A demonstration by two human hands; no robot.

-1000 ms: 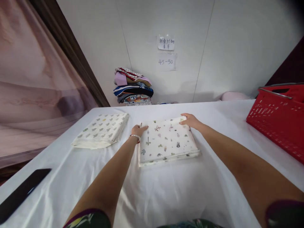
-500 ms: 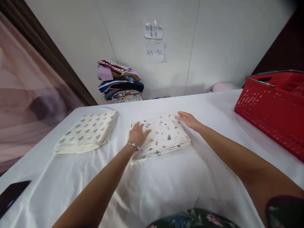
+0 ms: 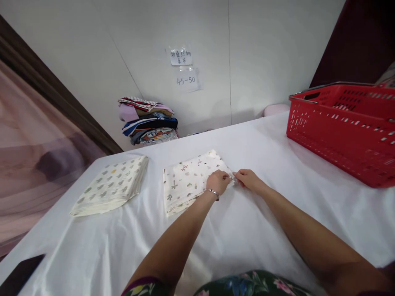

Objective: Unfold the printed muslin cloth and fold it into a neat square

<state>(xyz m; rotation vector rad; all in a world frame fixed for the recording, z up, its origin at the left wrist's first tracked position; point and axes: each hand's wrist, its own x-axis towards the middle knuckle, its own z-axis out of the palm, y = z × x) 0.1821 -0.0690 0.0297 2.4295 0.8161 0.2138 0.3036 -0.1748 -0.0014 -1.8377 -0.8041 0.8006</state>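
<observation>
A folded white cloth [image 3: 191, 174] with small plant-like prints lies in the middle of the table. At its near right corner, my left hand [image 3: 218, 181] is closed in a pinch on the cloth's edge, a bracelet on its wrist. My right hand [image 3: 248, 180] pinches the same corner from the right, close beside the left fingertips. The cloth's layers bunch slightly between the two hands. To the left lies a second folded cloth [image 3: 112, 183], cream with grey-green prints, touched by neither hand.
A red plastic basket [image 3: 339, 135] with a metal handle stands at the right. Behind the table's far edge rises a pile of folded fabrics [image 3: 149, 121]. A dark flat device [image 3: 21, 273] lies at the near left. White fabric [image 3: 247, 230] covers the table.
My left hand has moved right from the cloth's left part to its near right corner. My right hand has come down from the far right corner. Both now pinch the cloth. The view has shifted.
</observation>
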